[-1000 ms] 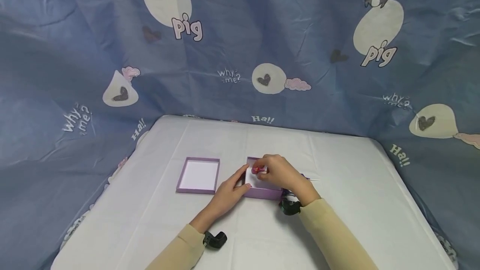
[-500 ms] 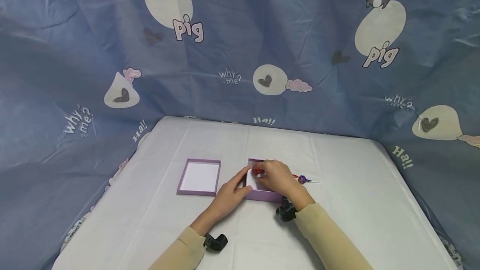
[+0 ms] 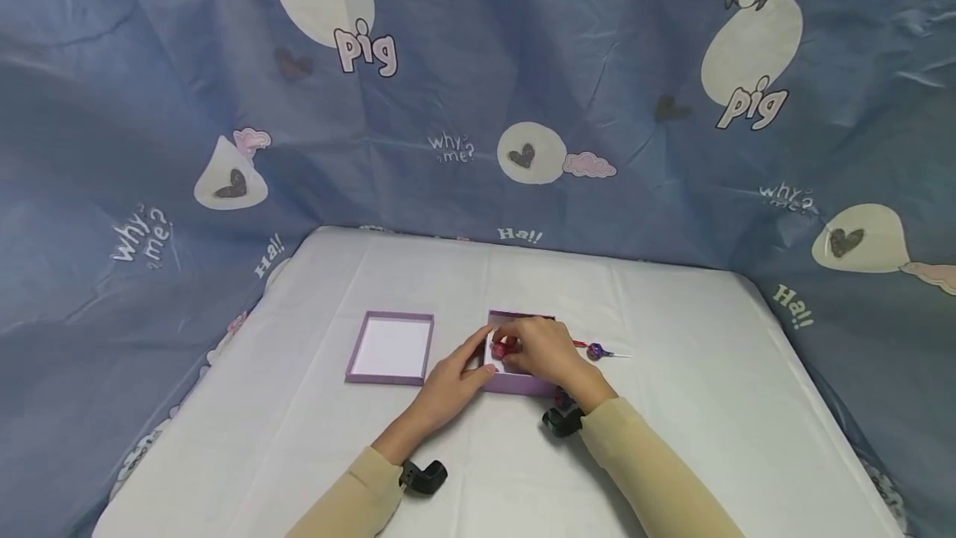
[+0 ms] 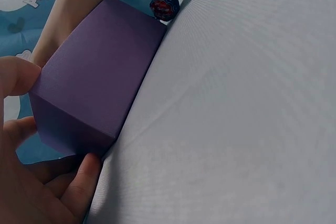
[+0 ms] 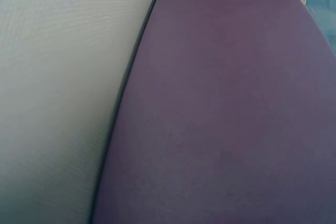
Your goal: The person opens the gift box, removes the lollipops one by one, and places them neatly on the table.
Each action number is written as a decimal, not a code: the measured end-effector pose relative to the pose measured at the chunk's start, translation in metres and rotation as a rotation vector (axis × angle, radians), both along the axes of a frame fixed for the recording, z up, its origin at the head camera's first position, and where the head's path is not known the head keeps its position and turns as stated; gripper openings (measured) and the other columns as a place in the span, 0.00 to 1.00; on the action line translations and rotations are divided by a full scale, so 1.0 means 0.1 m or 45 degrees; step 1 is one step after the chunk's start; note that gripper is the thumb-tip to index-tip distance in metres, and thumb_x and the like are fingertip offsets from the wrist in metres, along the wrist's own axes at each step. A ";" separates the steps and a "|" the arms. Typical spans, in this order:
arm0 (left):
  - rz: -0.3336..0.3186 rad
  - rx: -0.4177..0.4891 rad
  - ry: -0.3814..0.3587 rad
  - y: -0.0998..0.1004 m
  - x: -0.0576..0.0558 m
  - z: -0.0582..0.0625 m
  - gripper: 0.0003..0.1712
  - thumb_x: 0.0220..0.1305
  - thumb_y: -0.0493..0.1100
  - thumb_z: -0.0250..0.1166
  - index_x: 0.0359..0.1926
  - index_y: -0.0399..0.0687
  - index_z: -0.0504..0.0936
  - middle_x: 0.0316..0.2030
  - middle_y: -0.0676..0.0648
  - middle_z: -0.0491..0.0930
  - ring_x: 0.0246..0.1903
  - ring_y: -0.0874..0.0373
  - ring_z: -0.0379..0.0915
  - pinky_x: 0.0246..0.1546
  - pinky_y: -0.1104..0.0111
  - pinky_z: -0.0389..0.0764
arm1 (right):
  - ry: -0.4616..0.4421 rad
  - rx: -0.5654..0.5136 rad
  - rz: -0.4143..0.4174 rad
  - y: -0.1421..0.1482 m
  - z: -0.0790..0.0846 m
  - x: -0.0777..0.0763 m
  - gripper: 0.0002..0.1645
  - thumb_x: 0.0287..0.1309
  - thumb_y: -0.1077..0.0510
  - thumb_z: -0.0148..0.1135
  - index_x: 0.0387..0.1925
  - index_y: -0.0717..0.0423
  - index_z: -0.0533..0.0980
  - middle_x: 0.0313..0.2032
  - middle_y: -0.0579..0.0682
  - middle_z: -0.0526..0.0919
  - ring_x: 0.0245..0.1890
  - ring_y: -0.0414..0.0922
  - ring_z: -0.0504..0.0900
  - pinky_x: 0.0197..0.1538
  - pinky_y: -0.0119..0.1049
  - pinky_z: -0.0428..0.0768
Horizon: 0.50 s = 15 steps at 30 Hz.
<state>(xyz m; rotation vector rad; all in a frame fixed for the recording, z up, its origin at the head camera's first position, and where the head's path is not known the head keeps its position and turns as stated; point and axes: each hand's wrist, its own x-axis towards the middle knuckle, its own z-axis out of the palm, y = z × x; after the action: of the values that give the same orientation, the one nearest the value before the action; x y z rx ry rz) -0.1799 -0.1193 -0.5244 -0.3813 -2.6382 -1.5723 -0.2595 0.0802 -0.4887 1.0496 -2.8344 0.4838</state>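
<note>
A shallow purple box with a white inside stands open-topped on the table. My left hand grips its left side, with a thumb and fingers spread around the near corner; the left wrist view shows the fingertips against the box wall. Inside the box, my right hand pinches a red-wrapped lollipop low over the white floor. Its stick is hidden by the hand. The right wrist view is mostly filled by the box's purple outer wall.
A matching purple lid, white inside, lies left of the box. Right of the box is a purple-wrapped lollipop on a white stick, beside a red stick. Another dark-wrapped lollipop lies by the near side, close to the right wrist.
My right hand has lowered into the box with the red lollipop and shifted slightly left. The lollipops right of the box have come into fuller view. The left hand stays on the box.
</note>
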 end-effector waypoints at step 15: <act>-0.001 -0.011 0.012 0.00 -0.02 -0.01 0.38 0.70 0.52 0.64 0.77 0.72 0.60 0.72 0.53 0.65 0.71 0.54 0.59 0.70 0.52 0.61 | 0.000 -0.009 0.018 0.00 0.00 -0.01 0.17 0.47 0.58 0.79 0.40 0.36 0.88 0.30 0.32 0.85 0.26 0.34 0.75 0.28 0.36 0.75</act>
<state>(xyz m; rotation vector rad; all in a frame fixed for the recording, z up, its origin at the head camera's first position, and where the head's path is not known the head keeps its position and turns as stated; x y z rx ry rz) -0.1819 -0.1195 -0.5252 -0.3890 -2.6387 -1.5559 -0.2610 0.0805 -0.4887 1.0695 -2.8248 0.4946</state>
